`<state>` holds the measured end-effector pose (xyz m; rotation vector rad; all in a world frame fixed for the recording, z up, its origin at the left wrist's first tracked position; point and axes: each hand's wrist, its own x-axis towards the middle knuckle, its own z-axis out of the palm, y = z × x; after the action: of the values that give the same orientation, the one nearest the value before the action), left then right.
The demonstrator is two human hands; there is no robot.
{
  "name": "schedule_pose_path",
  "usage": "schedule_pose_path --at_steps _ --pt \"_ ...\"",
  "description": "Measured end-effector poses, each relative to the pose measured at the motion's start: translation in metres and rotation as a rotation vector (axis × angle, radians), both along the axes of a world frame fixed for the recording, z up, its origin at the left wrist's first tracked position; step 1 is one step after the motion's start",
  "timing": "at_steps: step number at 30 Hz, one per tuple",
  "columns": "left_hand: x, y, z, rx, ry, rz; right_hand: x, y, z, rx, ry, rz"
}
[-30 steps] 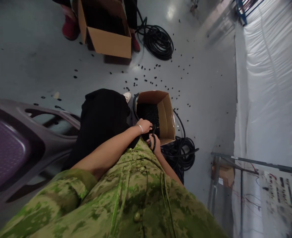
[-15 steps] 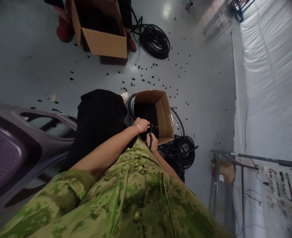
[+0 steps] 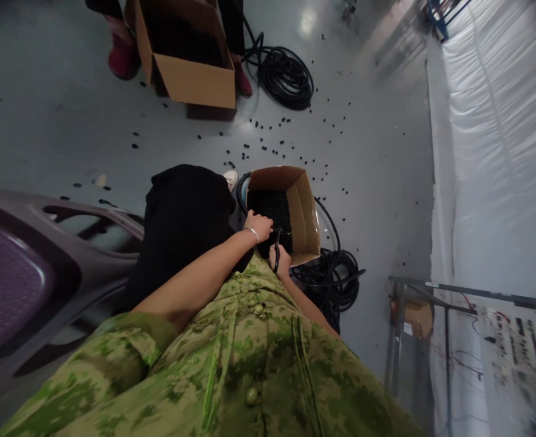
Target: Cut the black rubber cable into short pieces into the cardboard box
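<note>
Over the near side of an open cardboard box [image 3: 306, 224], my left hand [image 3: 261, 226] is closed, palm down, around a black hose [image 3: 241, 191] that comes up along the box's left side. Its end by my fingertips is too small and dark to make out. Close on its right, my right hand [image 3: 282, 261] grips a pair of scissors [image 3: 277, 247], blades pointing away from me towards the left fingertips. Many small black pieces [image 3: 274, 206] fill the bottom of the box.
Beside the box lies a coil of black hose [image 3: 340, 276]. Small black rings [image 3: 263, 147] are scattered over the grey floor. A co-worker's red shoe [image 3: 124, 57] shows by another cardboard box [image 3: 199, 79] and hose coil [image 3: 286, 79]. A purple-seated chair [image 3: 8, 285] stands left, a metal frame [image 3: 399, 340] right.
My left hand has shifted slightly, its fingers spreading a little over the hose. The scissors and my right hand stay nearly in place. The whole view has drifted slightly.
</note>
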<state>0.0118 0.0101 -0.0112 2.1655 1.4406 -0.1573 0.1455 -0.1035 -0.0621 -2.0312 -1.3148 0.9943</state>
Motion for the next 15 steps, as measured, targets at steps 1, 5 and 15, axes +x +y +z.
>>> schedule_pose_path --at_steps 1,5,15 --pt "0.0001 0.0 0.0001 -0.004 0.005 0.003 0.0002 0.0002 0.0003 -0.001 -0.003 -0.011" --pt "0.0003 -0.0002 0.0023 -0.027 0.032 0.011 0.0021 0.001 0.001 -0.006 -0.014 -0.046" --pt "0.0014 0.0003 0.0028 -0.038 -0.057 0.061 0.0048 -0.0043 0.0049 -0.028 0.209 -0.02"
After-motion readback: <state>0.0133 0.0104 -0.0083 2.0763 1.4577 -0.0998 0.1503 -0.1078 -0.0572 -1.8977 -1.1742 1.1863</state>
